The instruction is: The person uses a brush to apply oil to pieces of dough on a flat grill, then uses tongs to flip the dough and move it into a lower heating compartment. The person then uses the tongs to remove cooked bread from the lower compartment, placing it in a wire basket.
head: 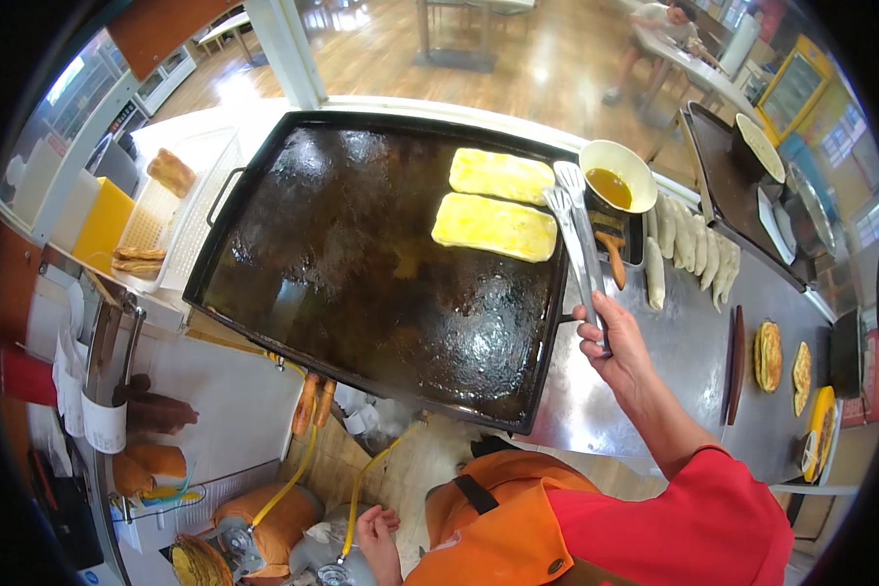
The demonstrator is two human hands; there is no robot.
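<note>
My right hand (612, 333) grips the handles of metal tongs (580, 238) over the right edge of a large black griddle (322, 271). The tongs' tips lie beside two yellow-coated dough rectangles, the upper one (502, 174) and the lower one (494, 227), on the griddle's upper right. My left hand (378, 521) hangs low in front of the griddle, fingers curled loosely, with nothing seen in it. Right of the tongs are a bowl of brownish-yellow liquid (609, 188) and a wooden-handled brush (612, 256) in a dark tray.
Several dough rolls (685, 234), a rolling pin (735, 366) and browned flatbreads (768, 357) lie on the metal counter (674, 348). A white basket (183, 242) with browned pastries stands left of the griddle. Gas cylinders with yellow hoses (304, 476) are below. A person (666, 22) leans on a far table.
</note>
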